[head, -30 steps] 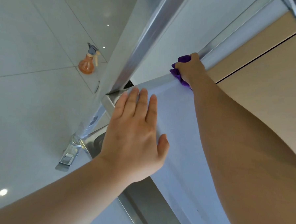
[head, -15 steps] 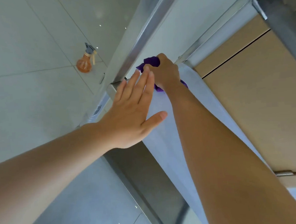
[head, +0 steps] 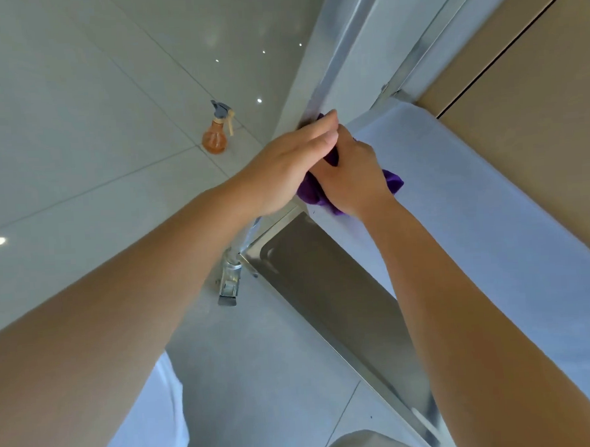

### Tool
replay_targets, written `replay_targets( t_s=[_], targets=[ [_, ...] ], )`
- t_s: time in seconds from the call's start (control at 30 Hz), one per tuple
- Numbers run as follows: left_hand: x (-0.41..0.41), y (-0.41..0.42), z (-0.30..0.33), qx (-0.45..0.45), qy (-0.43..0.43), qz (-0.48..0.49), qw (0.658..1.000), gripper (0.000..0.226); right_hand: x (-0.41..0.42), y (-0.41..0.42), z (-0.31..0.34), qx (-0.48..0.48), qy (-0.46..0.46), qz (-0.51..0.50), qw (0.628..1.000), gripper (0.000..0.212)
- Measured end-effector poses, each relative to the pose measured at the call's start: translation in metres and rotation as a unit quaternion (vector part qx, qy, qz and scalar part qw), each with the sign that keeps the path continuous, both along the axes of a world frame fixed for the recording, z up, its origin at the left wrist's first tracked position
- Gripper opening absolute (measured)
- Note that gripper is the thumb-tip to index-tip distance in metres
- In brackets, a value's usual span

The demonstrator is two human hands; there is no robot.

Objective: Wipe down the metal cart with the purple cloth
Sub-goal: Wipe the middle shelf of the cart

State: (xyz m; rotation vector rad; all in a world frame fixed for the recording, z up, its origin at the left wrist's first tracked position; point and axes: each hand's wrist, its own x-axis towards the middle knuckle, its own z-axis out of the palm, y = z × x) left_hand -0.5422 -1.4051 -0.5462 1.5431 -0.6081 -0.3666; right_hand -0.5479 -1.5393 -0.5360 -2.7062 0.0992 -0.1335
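The metal cart (head: 474, 214) runs from the middle of the view to the right, its pale top shelf tilted in the picture. The purple cloth (head: 310, 192) is bunched at the shelf's near-left corner, by the upright post (head: 342, 39). My right hand (head: 354, 177) grips the cloth and presses it onto the corner. My left hand (head: 288, 155) lies with nearly straight fingers over the cloth and my right hand's fingers. Most of the cloth is hidden under both hands.
An orange spray bottle (head: 215, 135) stands on the grey tiled floor to the left of the cart. The cart's lower steel shelf (head: 327, 276) and a caster leg (head: 230, 281) show below my hands. Wooden cabinet fronts (head: 536, 91) stand right behind the cart.
My right hand has dragged the cloth along the shelf's far edge from right to the left corner. My left hand has slid off the shelf top up onto the cloth and right hand.
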Motion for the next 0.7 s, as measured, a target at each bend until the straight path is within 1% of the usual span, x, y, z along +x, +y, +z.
replay_targets(
  t_s=[0.07, 0.1, 0.13, 0.17, 0.23, 0.27, 0.3, 0.33, 0.37, 0.43, 0.5, 0.57, 0.6, 0.7],
  targets=[
    [0.000, 0.004, 0.008, -0.019, 0.005, 0.002, 1.000, 0.030, -0.015, 0.008, -0.005, -0.001, -0.028, -0.042, 0.999, 0.037],
    [0.000, 0.005, 0.012, -0.014, -0.005, 0.022, 1.000, 0.026, -0.022, 0.013, -0.008, -0.022, -0.048, -0.058, 0.997, 0.038],
    [-0.002, 0.007, 0.014, 0.004, -0.034, 0.055, 0.998, 0.026, -0.027, 0.017, -0.011, -0.048, -0.067, -0.068, 0.994, 0.040],
    [-0.003, 0.009, 0.013, 0.025, -0.082, 0.102, 0.991, 0.025, -0.030, 0.020, -0.011, -0.073, -0.081, -0.075, 0.991, 0.042],
    [-0.008, 0.014, 0.005, 0.049, -0.193, 0.203, 0.959, 0.019, -0.030, 0.025, -0.012, -0.124, -0.092, -0.085, 0.984, 0.047],
    [-0.008, 0.018, 0.001, 0.065, -0.231, 0.250, 0.938, 0.019, -0.030, 0.026, -0.012, -0.150, -0.099, -0.085, 0.980, 0.048],
    [-0.007, 0.022, -0.001, 0.077, -0.248, 0.288, 0.922, 0.019, -0.030, 0.028, -0.013, -0.173, -0.119, -0.078, 0.975, 0.048],
    [-0.003, 0.026, -0.002, 0.081, -0.244, 0.316, 0.913, 0.019, -0.030, 0.030, -0.015, -0.190, -0.157, -0.067, 0.967, 0.047],
    [0.003, 0.029, -0.002, 0.071, -0.222, 0.334, 0.913, 0.018, -0.030, 0.031, -0.018, -0.203, -0.199, -0.056, 0.957, 0.046],
    [0.011, 0.032, 0.002, 0.014, -0.146, 0.325, 0.934, 0.019, -0.032, 0.036, -0.025, -0.219, -0.255, -0.054, 0.940, 0.046],
    [0.015, 0.030, 0.004, -0.013, -0.101, 0.266, 0.959, 0.034, -0.032, 0.043, -0.028, -0.237, -0.268, -0.069, 0.931, 0.045],
    [0.011, 0.023, -0.002, 0.000, -0.112, 0.199, 0.974, 0.043, -0.034, 0.048, -0.030, -0.246, -0.271, -0.078, 0.927, 0.042],
    [0.008, 0.018, -0.006, 0.011, -0.128, 0.186, 0.974, 0.043, -0.036, 0.049, -0.033, -0.252, -0.281, -0.075, 0.923, 0.040],
    [0.005, 0.010, -0.014, 0.032, -0.184, 0.226, 0.956, 0.031, -0.045, 0.042, -0.042, -0.297, -0.325, -0.041, 0.897, 0.038]
  ],
)
